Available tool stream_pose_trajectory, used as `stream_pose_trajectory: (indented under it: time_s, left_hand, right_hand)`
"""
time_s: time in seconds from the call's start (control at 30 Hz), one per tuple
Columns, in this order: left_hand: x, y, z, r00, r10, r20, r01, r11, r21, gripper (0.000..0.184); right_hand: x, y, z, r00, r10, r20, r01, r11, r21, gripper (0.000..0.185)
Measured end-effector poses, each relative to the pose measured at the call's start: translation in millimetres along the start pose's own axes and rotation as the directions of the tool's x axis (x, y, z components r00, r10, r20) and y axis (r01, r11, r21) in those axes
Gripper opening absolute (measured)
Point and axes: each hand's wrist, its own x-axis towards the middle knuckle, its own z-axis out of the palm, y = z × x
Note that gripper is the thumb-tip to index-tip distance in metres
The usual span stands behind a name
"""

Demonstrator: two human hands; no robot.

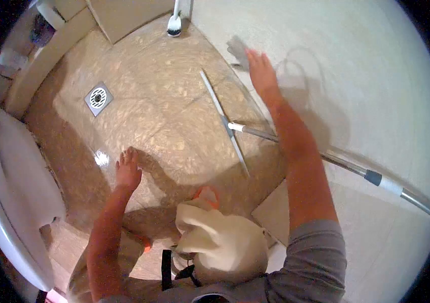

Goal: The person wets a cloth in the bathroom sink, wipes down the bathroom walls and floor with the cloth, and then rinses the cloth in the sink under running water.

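My left hand hovers over the wet tan floor, its fingers apart and nothing in them. Near the pale wall, my right hand reaches forward with fingers stretched out. A grey patch shows right beside those fingertips; I cannot tell whether it is a shadow or a cloth. Below the right hand lies the long thin blade of a floor squeegee. Its metal pole slants to the right along the wall, partly hidden behind my right forearm.
A square floor drain sits left of centre. At the far corner stands a white-headed brush. A large white curved fixture takes up the left side, and a ledge with items on it runs along the upper left.
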Motion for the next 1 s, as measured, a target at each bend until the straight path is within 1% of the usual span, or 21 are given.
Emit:
stream_pose_trajectory:
  time_s: [0.03,0.07,0.17,0.27,0.33,0.37,0.4,0.43,0.47,0.5,0.57,0.6,0.67,0.7,0.77,0.8,0.83,0.9,0.93,0.97,1.0]
  left_hand:
    - [1,1,7,0.999,-0.041,0.007,0.04,0.998,0.054,0.06]
    - [9,-6,25,0.996,-0.085,0.014,0.084,0.996,0.035,0.063]
    - [7,3,21,0.994,-0.106,0.005,0.105,0.993,0.045,0.065]
    - [20,-21,68,0.987,0.001,-0.161,0.016,0.995,0.103,0.07]
    - [17,-12,58,0.994,0.058,-0.09,-0.038,0.976,0.213,0.071]
    - [15,-10,55,0.995,0.085,-0.048,-0.069,0.961,0.267,0.071]
    - [16,-9,60,0.995,0.077,-0.063,-0.059,0.967,0.248,0.071]
    - [17,-9,67,0.995,0.065,-0.079,-0.045,0.972,0.229,0.07]
    - [19,-9,70,0.994,0.053,-0.096,-0.032,0.978,0.208,0.07]
    - [17,-5,63,0.997,0.021,-0.078,-0.006,0.981,0.192,0.07]
    - [16,6,44,0.998,-0.041,-0.047,0.048,0.987,0.156,0.07]
    - [19,2,48,0.998,-0.013,-0.068,0.023,0.99,0.142,0.07]
    - [16,-9,63,0.995,0.036,-0.098,-0.025,0.993,0.117,0.069]
    - [13,-10,59,0.993,0.052,-0.104,-0.037,0.989,0.141,0.068]
    - [7,-3,38,0.99,0.08,-0.118,-0.058,0.981,0.185,0.066]
    - [5,-1,32,0.99,0.04,-0.138,-0.029,0.996,0.08,0.064]
    - [7,-3,41,0.985,0.026,-0.168,-0.009,0.995,0.102,0.064]
    - [17,-9,69,0.971,0.02,-0.239,0.016,0.989,0.146,0.066]
    - [22,-12,73,0.972,0.052,-0.229,-0.012,0.984,0.175,0.066]
    - [23,-15,78,0.974,0.079,-0.213,-0.035,0.979,0.201,0.067]
    - [20,-16,82,0.977,0.107,-0.187,-0.063,0.972,0.228,0.068]
  right_hand:
    - [-21,-16,1,0.989,0.069,0.127,-0.083,0.991,0.108,0.039]
    - [-39,-31,3,0.959,0.127,0.255,-0.181,0.963,0.202,0.04]
    - [-73,-39,69,0.97,0.017,0.243,-0.026,0.999,0.035,0.043]
    - [-30,-27,44,0.994,-0.067,0.082,0.052,0.983,0.179,0.051]
    - [24,-14,40,0.987,-0.142,-0.073,0.142,0.99,-0.016,0.052]
    - [64,-14,3,0.99,-0.074,-0.123,0.074,0.997,-0.011,0.05]
    - [92,-12,-34,0.993,-0.101,-0.056,0.081,0.955,-0.285,0.05]
    - [111,-10,-55,0.995,-0.103,0.008,0.1,0.943,-0.317,0.049]
    - [120,-12,-56,0.988,-0.112,-0.11,0.075,0.953,-0.294,0.048]
    - [130,-11,-53,0.966,-0.119,-0.229,0.054,0.961,-0.272,0.047]
    - [123,-10,-4,0.986,-0.06,-0.155,0.043,0.993,-0.11,0.045]
    - [110,-16,30,0.993,-0.04,-0.116,0.037,0.999,-0.025,0.044]
    - [59,-39,92,0.995,-0.074,0.062,0.075,0.997,-0.005,0.045]
    - [8,-49,153,0.996,-0.001,0.089,-0.011,0.99,0.141,0.045]
    - [-20,-62,169,0.994,0.009,0.106,-0.025,0.989,0.149,0.04]
    - [-15,-65,123,0.994,-0.048,0.096,0.047,0.999,0.012,0.036]
    - [-8,-65,82,0.99,-0.102,0.101,0.115,0.985,-0.126,0.033]
    - [19,-52,56,0.947,-0.169,0.273,0.193,0.979,-0.066,0.023]
    - [43,-37,47,0.918,-0.199,0.343,0.226,0.973,-0.042,0.02]
    - [61,-20,40,0.963,-0.184,0.199,0.225,0.952,-0.206,0.015]
    - [70,-1,28,0.98,-0.191,0.056,0.199,0.913,-0.356,0.014]
